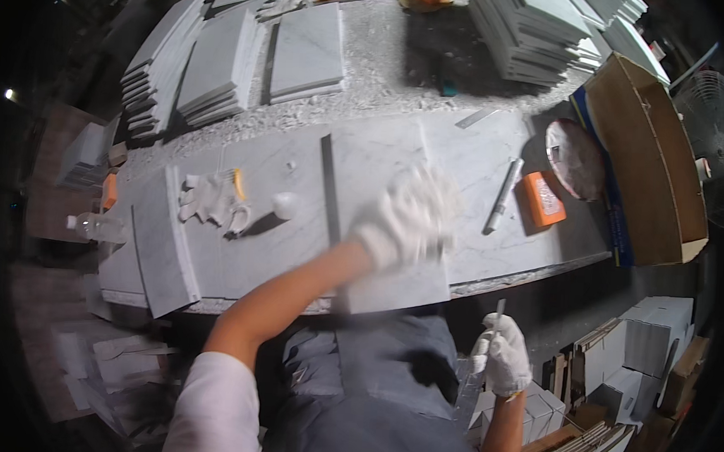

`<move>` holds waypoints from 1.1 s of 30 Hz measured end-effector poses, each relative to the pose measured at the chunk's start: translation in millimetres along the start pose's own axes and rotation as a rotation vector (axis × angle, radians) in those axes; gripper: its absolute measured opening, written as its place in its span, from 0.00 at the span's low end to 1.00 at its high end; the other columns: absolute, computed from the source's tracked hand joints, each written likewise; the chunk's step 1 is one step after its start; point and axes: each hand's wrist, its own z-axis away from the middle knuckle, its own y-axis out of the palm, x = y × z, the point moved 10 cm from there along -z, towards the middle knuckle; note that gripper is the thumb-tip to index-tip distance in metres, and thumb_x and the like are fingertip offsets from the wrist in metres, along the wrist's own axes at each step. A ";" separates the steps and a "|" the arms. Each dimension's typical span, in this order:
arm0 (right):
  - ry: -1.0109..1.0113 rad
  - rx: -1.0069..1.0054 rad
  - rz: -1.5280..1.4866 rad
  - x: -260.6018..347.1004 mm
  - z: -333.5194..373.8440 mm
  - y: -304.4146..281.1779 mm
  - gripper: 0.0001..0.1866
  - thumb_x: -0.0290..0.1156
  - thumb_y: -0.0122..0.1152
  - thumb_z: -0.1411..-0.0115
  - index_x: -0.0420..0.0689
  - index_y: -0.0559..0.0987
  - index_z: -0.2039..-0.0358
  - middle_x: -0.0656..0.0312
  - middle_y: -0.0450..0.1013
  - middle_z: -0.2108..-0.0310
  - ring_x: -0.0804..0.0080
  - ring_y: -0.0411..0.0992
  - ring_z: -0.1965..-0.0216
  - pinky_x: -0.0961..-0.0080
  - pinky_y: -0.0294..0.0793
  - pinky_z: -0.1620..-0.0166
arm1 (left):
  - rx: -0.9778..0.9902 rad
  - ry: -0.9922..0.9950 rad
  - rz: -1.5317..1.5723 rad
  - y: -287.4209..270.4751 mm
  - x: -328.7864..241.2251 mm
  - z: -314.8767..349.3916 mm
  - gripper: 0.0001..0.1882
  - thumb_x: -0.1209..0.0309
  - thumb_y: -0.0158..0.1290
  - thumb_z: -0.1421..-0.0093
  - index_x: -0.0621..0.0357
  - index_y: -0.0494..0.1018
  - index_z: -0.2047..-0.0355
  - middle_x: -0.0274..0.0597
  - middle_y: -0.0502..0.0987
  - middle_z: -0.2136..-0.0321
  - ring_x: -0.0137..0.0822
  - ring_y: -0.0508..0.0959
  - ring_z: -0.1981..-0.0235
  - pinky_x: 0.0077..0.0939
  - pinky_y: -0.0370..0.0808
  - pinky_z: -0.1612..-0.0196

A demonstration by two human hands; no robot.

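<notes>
In white work gloves, my left hand reaches across a grey-veined white stone tile at the bench's middle. It is smeared by motion, so its fingers and anything under them cannot be made out. My right hand, lower and beyond the bench's front edge, is closed on a thin pale strip pointing upward. A dark metal strip lies along the tile's left side. To the right are a marker-like tube and an orange block.
Tile stacks stand at the back, with a taller stack at back right. Loose gloves and a tilted tile lie left, near a plastic bottle. A cardboard box and a fan are right.
</notes>
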 end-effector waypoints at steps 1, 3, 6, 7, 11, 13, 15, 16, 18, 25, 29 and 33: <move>0.003 -0.008 -0.010 2.1 4.2 0.1 0.24 0.36 0.71 0.39 0.39 0.72 0.48 0.59 0.76 0.75 0.68 0.76 0.79 0.73 0.77 0.77 | -0.246 -0.117 -0.011 -13.5 43.2 -3.8 0.39 0.40 0.29 0.29 0.51 0.53 0.27 0.47 0.58 0.28 0.50 0.54 0.27 0.45 0.46 0.26; -0.014 -0.019 0.040 2.7 9.7 0.4 0.19 0.33 0.68 0.36 0.40 0.74 0.49 0.56 0.78 0.73 0.66 0.78 0.76 0.69 0.81 0.74 | -0.673 -0.344 -0.015 -41.3 114.0 18.6 0.40 0.38 0.30 0.30 0.53 0.57 0.29 0.46 0.61 0.30 0.48 0.55 0.27 0.44 0.44 0.25; -0.068 0.000 0.010 -3.1 9.6 1.7 0.16 0.35 0.71 0.38 0.40 0.75 0.57 0.56 0.76 0.73 0.65 0.77 0.77 0.70 0.78 0.76 | -0.749 -0.363 0.138 -39.5 127.8 9.2 0.36 0.41 0.36 0.33 0.53 0.66 0.35 0.48 0.68 0.37 0.49 0.62 0.35 0.46 0.51 0.33; -0.109 0.039 -0.044 -3.4 10.1 5.3 0.15 0.35 0.71 0.38 0.41 0.75 0.59 0.56 0.76 0.74 0.65 0.76 0.77 0.71 0.77 0.76 | -0.613 -0.197 0.159 -30.2 94.6 -1.6 0.32 0.44 0.39 0.33 0.52 0.70 0.40 0.49 0.73 0.43 0.51 0.68 0.42 0.48 0.60 0.40; -0.138 -0.101 0.035 -6.7 5.6 -10.3 0.21 0.45 0.67 0.36 0.44 0.70 0.57 0.56 0.74 0.73 0.66 0.72 0.80 0.73 0.73 0.77 | -0.484 0.333 0.216 -0.5 -75.4 64.4 0.27 0.48 0.50 0.38 0.56 0.78 0.50 0.50 0.80 0.60 0.52 0.80 0.57 0.47 0.77 0.52; -0.207 -0.098 0.094 3.3 5.1 -12.5 0.19 0.47 0.63 0.33 0.47 0.69 0.58 0.58 0.70 0.74 0.68 0.69 0.81 0.73 0.71 0.78 | -0.702 0.805 0.672 -15.4 -134.8 125.5 0.37 0.43 0.53 0.42 0.60 0.73 0.43 0.54 0.75 0.43 0.51 0.75 0.45 0.46 0.72 0.43; -0.267 -0.037 0.048 12.5 6.6 -9.1 0.17 0.47 0.61 0.32 0.48 0.69 0.58 0.59 0.69 0.72 0.69 0.69 0.79 0.73 0.71 0.77 | -0.570 0.866 0.794 2.4 -147.7 141.6 0.29 0.47 0.52 0.39 0.55 0.76 0.48 0.43 0.77 0.53 0.47 0.76 0.54 0.44 0.73 0.50; -0.280 -0.083 0.062 15.3 8.2 -13.9 0.17 0.47 0.61 0.32 0.49 0.69 0.58 0.60 0.68 0.69 0.69 0.70 0.74 0.73 0.72 0.73 | -0.595 0.823 0.730 8.2 -140.3 145.4 0.24 0.52 0.55 0.41 0.55 0.77 0.52 0.40 0.74 0.63 0.43 0.74 0.61 0.39 0.75 0.53; -0.241 -0.138 0.031 10.5 10.5 -18.0 0.15 0.44 0.61 0.32 0.47 0.71 0.58 0.60 0.73 0.64 0.73 0.72 0.69 0.76 0.76 0.68 | -0.771 0.641 1.102 9.4 -85.5 164.7 0.17 0.62 0.52 0.36 0.54 0.77 0.50 0.41 0.78 0.57 0.44 0.78 0.59 0.39 0.76 0.55; -0.214 -0.142 0.147 -15.0 -5.0 2.2 0.31 0.38 0.63 0.33 0.36 0.67 0.35 0.56 0.80 0.51 0.73 0.79 0.55 0.79 0.76 0.52 | -0.687 -0.510 1.633 121.3 33.1 209.8 0.18 0.74 0.51 0.32 0.65 0.73 0.43 0.52 0.81 0.57 0.36 0.83 0.60 0.32 0.81 0.59; -0.327 -0.040 0.299 -11.9 -19.2 27.4 0.14 0.31 0.62 0.33 0.37 0.79 0.51 0.46 0.65 0.34 0.63 0.71 0.41 0.66 0.70 0.39 | -0.638 -0.456 1.505 119.0 26.1 207.3 0.25 0.74 0.53 0.33 0.64 0.66 0.36 0.54 0.76 0.51 0.38 0.79 0.55 0.32 0.78 0.51; -0.391 0.048 0.338 -14.8 -30.4 44.8 0.09 0.27 0.61 0.33 0.35 0.81 0.57 0.43 0.64 0.33 0.63 0.70 0.40 0.65 0.68 0.37 | -0.606 -0.429 1.515 112.1 23.8 198.2 0.28 0.75 0.50 0.31 0.68 0.59 0.33 0.42 0.73 0.59 0.29 0.74 0.60 0.25 0.74 0.52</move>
